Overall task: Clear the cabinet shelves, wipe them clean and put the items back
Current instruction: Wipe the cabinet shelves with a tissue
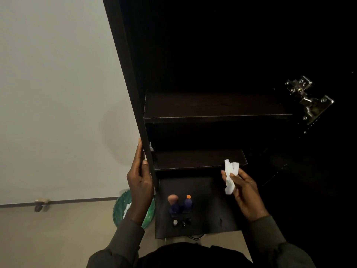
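A crumpled white tissue point(230, 176), pinched in the right hand point(243, 190), is hovering at the front edge of the lower shelf point(193, 160), apparently poised for wiping. Above it, toward 12 o'clock, the upper shelf point(212, 106) is standing bare. At 9 o'clock the left hand point(139, 176) is curling round the cabinet's side panel point(133, 93), seemingly to steady the person. Toward 6 o'clock, small bottles point(180, 206) are waiting on a dark surface point(216, 209), likely cleared from the shelves. A green bin point(120, 206) is sitting on the floor at 8 o'clock.
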{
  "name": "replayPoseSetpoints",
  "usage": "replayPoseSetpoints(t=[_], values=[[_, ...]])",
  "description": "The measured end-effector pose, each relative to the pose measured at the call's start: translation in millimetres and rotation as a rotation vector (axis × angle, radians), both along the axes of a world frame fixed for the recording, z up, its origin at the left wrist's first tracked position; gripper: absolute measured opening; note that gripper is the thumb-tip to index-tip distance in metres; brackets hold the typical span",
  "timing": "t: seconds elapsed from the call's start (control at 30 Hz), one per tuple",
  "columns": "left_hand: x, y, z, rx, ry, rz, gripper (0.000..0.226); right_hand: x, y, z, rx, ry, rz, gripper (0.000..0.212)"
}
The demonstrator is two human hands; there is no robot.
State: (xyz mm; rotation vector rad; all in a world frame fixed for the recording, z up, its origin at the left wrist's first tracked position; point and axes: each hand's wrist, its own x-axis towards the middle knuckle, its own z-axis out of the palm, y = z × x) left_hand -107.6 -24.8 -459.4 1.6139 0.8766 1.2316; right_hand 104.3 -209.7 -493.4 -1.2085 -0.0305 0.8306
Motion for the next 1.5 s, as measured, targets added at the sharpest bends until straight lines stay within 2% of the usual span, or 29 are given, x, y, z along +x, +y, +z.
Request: replayPoseSetpoints(t=[0.17,0.37,0.43,0.5,0.57,0.7,0.83,0.93,1.03,1.13,1.23,1.3,1.4,1.5], values=[[-2,-1,-6,0.008,0.011,-0.013,0.051,-10,-25,-21,-0.175,-0.028,0.053,0.024],[-6,-4,-14,-0.012,0.033,-0.008,0.051,-20,-24,-29,-0.221,0.036,0.032,0.014],[-6,-5,-15,-0.014,0.042,-0.010,0.051,-18,-21,-21,-0.185,0.119,0.051,0.015],[-5,-5,-16,-0.010,0.050,-0.010,0.051,-13,-17,-12,-0.132,0.242,0.027,0.027],[-6,-5,-16,-0.004,0.053,-0.009,0.051,-8,-13,-7,-0.086,0.267,-0.035,0.031],[-6,-8,-17,0.001,0.049,-0.011,0.051,-7,-6,3,-0.198,0.039,0.055,0.016],[-6,-7,-18,-0.009,0.053,-0.009,0.051,8,6,5,-0.383,-0.287,-0.053,0.024],[-7,-7,-19,-0.005,0.049,-0.016,0.052,15,16,21,-0.620,-0.647,-0.027,0.034],[-7,-7,-19,-0.007,0.057,-0.005,0.051,17,21,31,-0.883,-0.876,0.029,0.031],[-7,-7,-19,-0.007,0.053,0.003,0.052,25,31,32,-0.917,-1.034,0.041,0.024],[-5,-8,-19,-0.012,0.046,0.002,0.052,42,46,30,-0.972,-1.258,0.093,0.028],[-6,-9,-20,-0.013,0.036,-0.003,0.053,53,55,24,-1.037,-1.333,0.210,0.030],[-8,-9,-20,-0.005,0.019,-0.019,0.053,63,61,12,-1.123,-1.323,0.392,0.035],[-7,-9,-20,-0.012,0.005,-0.026,0.054,65,59,-1,-1.132,-1.355,0.431,0.038]])
